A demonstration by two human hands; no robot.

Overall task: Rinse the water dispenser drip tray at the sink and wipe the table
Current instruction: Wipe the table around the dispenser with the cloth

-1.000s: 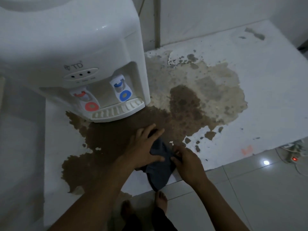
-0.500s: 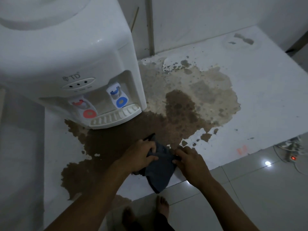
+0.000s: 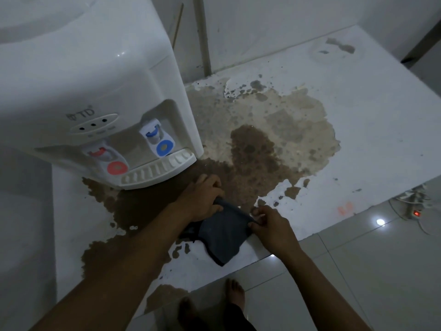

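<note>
**user_a:** So where's everything sitting? The white plastic water dispenser (image 3: 95,96) with a red tap (image 3: 105,158) and a blue tap (image 3: 157,139) stands at the back left of the white-painted table (image 3: 358,139), and the white slotted drip tray (image 3: 157,172) is slotted in at its base under the taps. The table top has a big brown worn patch (image 3: 250,151) running from the dispenser's foot across the middle, paler toward the wall.

**user_b:** And the hands? Looks like both are on that dark grey cloth (image 3: 222,237).

**user_a:** Yep. The left hand (image 3: 202,199) is curled down over the cloth's far left corner, fingers folded tight around the edge, knuckles pointing at the drip tray but not touching it. The right hand (image 3: 272,225) pinches the cloth's right edge between thumb and fingertips, the rest of the fingers tucked in. So both are closed on the cloth, nothing loose.

**user_b:** Is the cloth flat?

**user_a:** Mostly. It's pulled taut between the two hands near the table's front edge, with the lower corner lying just short of that edge. A bit bunches up dark under the left wrist. Below the edge there are bare feet (image 3: 235,295) on pale floor tiles (image 3: 358,283), and a power strip with a red light (image 3: 415,212) on the floor at right.
</note>
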